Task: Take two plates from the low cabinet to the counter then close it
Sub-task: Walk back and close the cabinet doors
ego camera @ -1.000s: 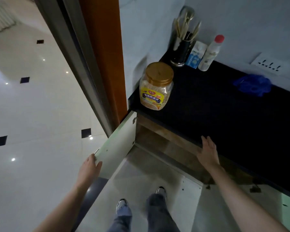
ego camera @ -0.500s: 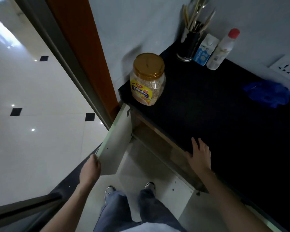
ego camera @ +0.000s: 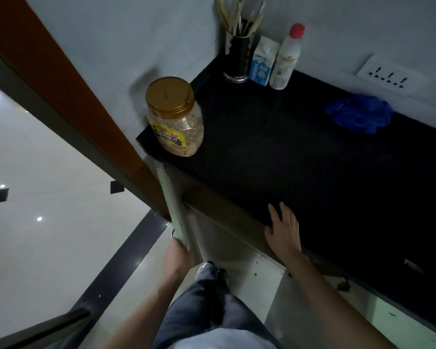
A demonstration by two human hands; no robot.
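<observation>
The low cabinet's left door [ego camera: 173,207] is pale green and stands open, seen nearly edge-on below the black counter [ego camera: 300,157]. My left hand [ego camera: 178,255] grips the door's outer lower edge, next to its metal handle. My right hand [ego camera: 283,233] rests flat, fingers straight, on the counter's front edge. A second pale door [ego camera: 257,275] on the right also hangs open. The inside of the cabinet is hidden under the counter, and no plates are in view.
On the counter stand a gold-lidded jar [ego camera: 175,117] at the left corner, a chopstick holder [ego camera: 238,56], a small carton [ego camera: 262,62] and a red-capped bottle [ego camera: 287,59] at the back, and a blue cloth [ego camera: 360,113]. An orange door frame [ego camera: 68,96] and glossy floor lie left.
The left door has swung wider, now nearly edge-on, with my left hand still on its edge. My view has shifted closer over the counter; my right hand stays on the counter edge.
</observation>
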